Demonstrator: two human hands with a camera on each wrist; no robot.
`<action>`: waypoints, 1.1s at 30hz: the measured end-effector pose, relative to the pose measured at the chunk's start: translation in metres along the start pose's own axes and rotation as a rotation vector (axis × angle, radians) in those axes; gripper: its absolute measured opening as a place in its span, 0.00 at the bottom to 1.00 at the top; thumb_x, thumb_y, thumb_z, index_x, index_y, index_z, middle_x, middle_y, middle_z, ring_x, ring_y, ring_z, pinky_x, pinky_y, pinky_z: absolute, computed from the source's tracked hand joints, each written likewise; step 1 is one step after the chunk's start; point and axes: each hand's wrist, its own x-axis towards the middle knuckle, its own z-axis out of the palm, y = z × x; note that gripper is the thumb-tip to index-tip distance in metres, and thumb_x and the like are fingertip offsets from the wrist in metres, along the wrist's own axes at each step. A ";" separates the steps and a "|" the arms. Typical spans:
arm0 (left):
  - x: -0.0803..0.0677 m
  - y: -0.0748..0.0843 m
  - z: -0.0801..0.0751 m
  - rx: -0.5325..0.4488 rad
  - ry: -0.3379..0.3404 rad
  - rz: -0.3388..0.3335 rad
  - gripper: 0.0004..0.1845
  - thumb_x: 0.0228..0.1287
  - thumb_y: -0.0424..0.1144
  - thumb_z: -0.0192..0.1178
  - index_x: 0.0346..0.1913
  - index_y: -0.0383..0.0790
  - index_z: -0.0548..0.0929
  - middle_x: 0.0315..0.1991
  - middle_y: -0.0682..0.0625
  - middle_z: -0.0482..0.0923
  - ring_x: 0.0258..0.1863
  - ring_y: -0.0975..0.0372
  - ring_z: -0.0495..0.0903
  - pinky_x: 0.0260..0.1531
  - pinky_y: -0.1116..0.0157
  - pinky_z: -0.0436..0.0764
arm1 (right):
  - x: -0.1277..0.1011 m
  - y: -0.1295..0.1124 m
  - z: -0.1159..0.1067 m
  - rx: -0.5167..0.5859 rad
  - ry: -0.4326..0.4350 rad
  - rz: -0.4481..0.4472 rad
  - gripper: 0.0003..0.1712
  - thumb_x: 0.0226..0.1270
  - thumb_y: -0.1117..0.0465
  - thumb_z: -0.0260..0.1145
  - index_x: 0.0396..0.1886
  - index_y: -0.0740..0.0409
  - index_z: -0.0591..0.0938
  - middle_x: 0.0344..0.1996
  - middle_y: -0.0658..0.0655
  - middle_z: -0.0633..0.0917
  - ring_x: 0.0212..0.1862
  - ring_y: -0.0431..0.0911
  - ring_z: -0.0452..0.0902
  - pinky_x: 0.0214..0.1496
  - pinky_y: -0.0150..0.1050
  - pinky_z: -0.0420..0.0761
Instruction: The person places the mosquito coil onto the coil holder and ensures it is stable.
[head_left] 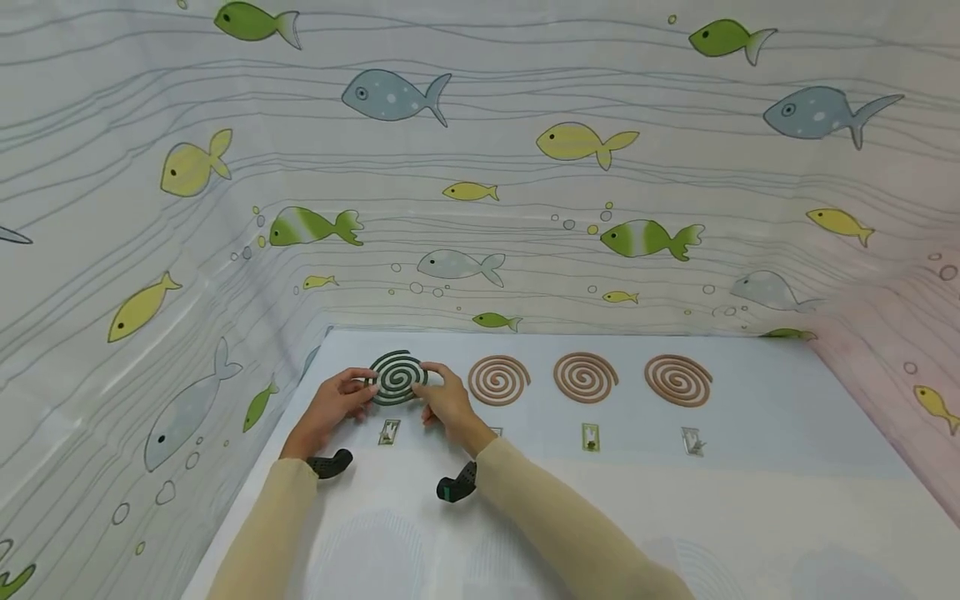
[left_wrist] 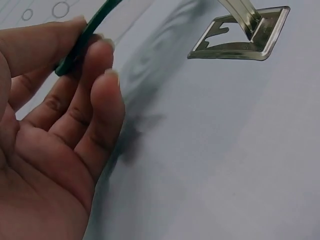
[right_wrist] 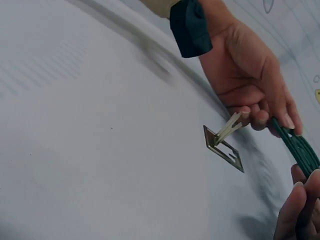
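Note:
A dark green mosquito coil (head_left: 399, 379) is held by both hands at the far left of the white table. My left hand (head_left: 337, 404) pinches its left rim between thumb and fingers; the edge of the coil (left_wrist: 89, 37) shows in the left wrist view. On the opposite rim, my right hand (head_left: 450, 407) pinches the coil (right_wrist: 295, 145) with thumb and fingers. The coil is raised off the table, its shadow falling below. Just in front lies a small metal coil stand (head_left: 389, 432) with a bent-up prong, touched by neither hand.
Three brown mosquito coils (head_left: 497, 380) lie in a row to the right. Further metal stands (head_left: 591, 437) sit before them, one partly hidden by the right wrist. A fish-patterned sheet (head_left: 465, 150) rises behind and at both sides. Black wrist devices (head_left: 457, 483) are worn on both wrists.

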 end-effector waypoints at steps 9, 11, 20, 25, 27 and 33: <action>-0.004 -0.001 0.001 -0.130 -0.068 0.077 0.21 0.71 0.33 0.66 0.61 0.30 0.74 0.37 0.49 0.79 0.29 0.61 0.80 0.32 0.66 0.83 | 0.001 -0.004 -0.012 0.032 -0.062 -0.010 0.21 0.73 0.58 0.70 0.63 0.42 0.83 0.24 0.56 0.82 0.13 0.38 0.66 0.19 0.34 0.77; -0.005 0.000 0.001 -0.139 -0.085 0.087 0.19 0.71 0.33 0.66 0.60 0.30 0.75 0.38 0.50 0.79 0.29 0.62 0.80 0.32 0.67 0.83 | 0.000 -0.005 -0.014 0.038 -0.061 -0.006 0.19 0.73 0.58 0.70 0.61 0.41 0.85 0.27 0.56 0.85 0.13 0.38 0.62 0.19 0.34 0.76; -0.011 0.004 0.005 -0.083 -0.077 0.090 0.21 0.74 0.36 0.64 0.62 0.28 0.73 0.43 0.47 0.80 0.29 0.59 0.81 0.32 0.63 0.84 | -0.008 -0.006 -0.014 -0.004 -0.038 -0.009 0.14 0.73 0.57 0.70 0.56 0.43 0.88 0.31 0.54 0.88 0.13 0.37 0.57 0.18 0.33 0.77; -0.012 0.002 0.012 -0.076 0.003 0.092 0.22 0.74 0.39 0.64 0.63 0.31 0.74 0.46 0.47 0.80 0.30 0.60 0.81 0.30 0.61 0.84 | -0.019 -0.007 -0.005 -0.093 -0.024 -0.035 0.12 0.72 0.55 0.70 0.54 0.42 0.88 0.34 0.58 0.89 0.11 0.38 0.61 0.18 0.35 0.77; -0.013 0.002 0.015 -0.091 0.032 0.091 0.23 0.73 0.41 0.66 0.62 0.32 0.74 0.48 0.48 0.79 0.31 0.61 0.80 0.30 0.61 0.84 | -0.023 -0.008 -0.003 -0.124 -0.031 -0.056 0.13 0.72 0.55 0.70 0.53 0.42 0.88 0.29 0.61 0.88 0.10 0.40 0.64 0.18 0.35 0.77; -0.018 0.000 0.015 -0.156 0.058 0.099 0.22 0.71 0.41 0.67 0.61 0.33 0.75 0.50 0.50 0.80 0.36 0.63 0.80 0.32 0.63 0.83 | -0.033 -0.008 0.000 -0.167 -0.049 -0.123 0.12 0.72 0.55 0.70 0.53 0.42 0.88 0.14 0.59 0.76 0.09 0.44 0.66 0.19 0.38 0.76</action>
